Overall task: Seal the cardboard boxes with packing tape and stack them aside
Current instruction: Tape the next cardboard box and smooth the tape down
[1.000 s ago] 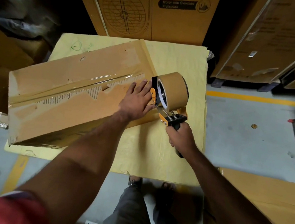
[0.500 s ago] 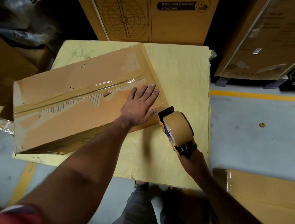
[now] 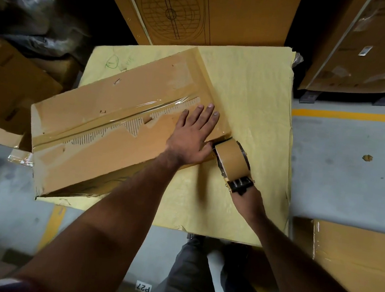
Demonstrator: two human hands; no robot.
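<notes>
Right hand (image 3: 248, 200) grips dispenser (image 3: 231, 164) (nose toward box (image 3: 109, 124))

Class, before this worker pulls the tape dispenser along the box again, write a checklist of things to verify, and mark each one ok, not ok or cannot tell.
1. Flat brown cardboard box lies on the yellow-covered table: ok.
2. Left hand rests flat on the box top, fingers straight, steadying it: ok.
3. Right hand grips the handle of the orange-and-black tape dispenser: ok.
4. Dispenser sits at the box's near right corner: ok.
5. Tape end stuck to the cardboard: cannot tell, the roll hides it.
6. Box top surface sound: not ok, its outer paper is torn beside the shiny taped seam.
</notes>
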